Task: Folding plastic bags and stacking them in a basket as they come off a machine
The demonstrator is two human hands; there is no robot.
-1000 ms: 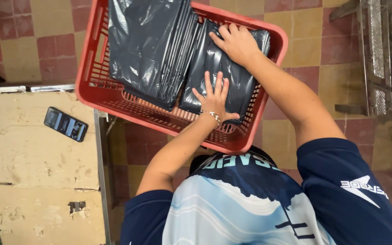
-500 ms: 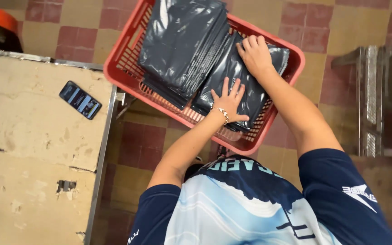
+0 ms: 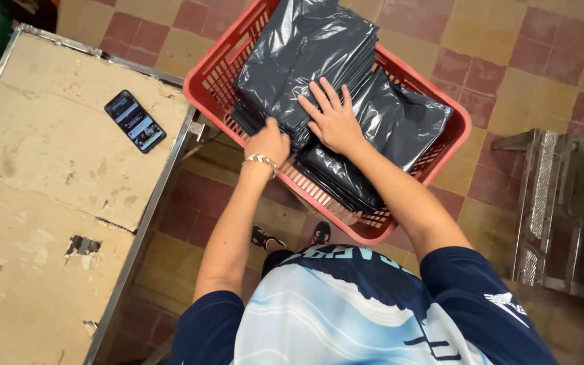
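Grey plastic bags (image 3: 305,61), flat and stacked, sit in the red basket (image 3: 219,81) in front of me. Two piles: one toward the far-left end, a second pile (image 3: 400,125) beside it toward the right, edges overlapping where they meet.

Left hand (image 3: 268,140): at the near edge of the far pile, fingers curled down and tucked into the side of the stack. Looks like a pinch on the bags' edge, but the fingertips are hidden, so I cannot tell how many bags they have. Beaded bracelet (image 3: 261,161) on that wrist.

Right hand (image 3: 332,118): flat on top of the same pile, fingers spread wide, palm pressing down. Holds nothing; it only steadies.

Progress, as I judge it: both piles are in the basket and roughly squared, nothing lifted clear yet. The grip on the far pile seems only just set; any lifting or sorting is still left.

Around: worn table (image 3: 49,203) with a metal rim to my left, a phone (image 3: 134,121) lying on it, well apart from the basket. Tiled floor (image 3: 542,61) beneath. Metal rack (image 3: 549,203) at right.
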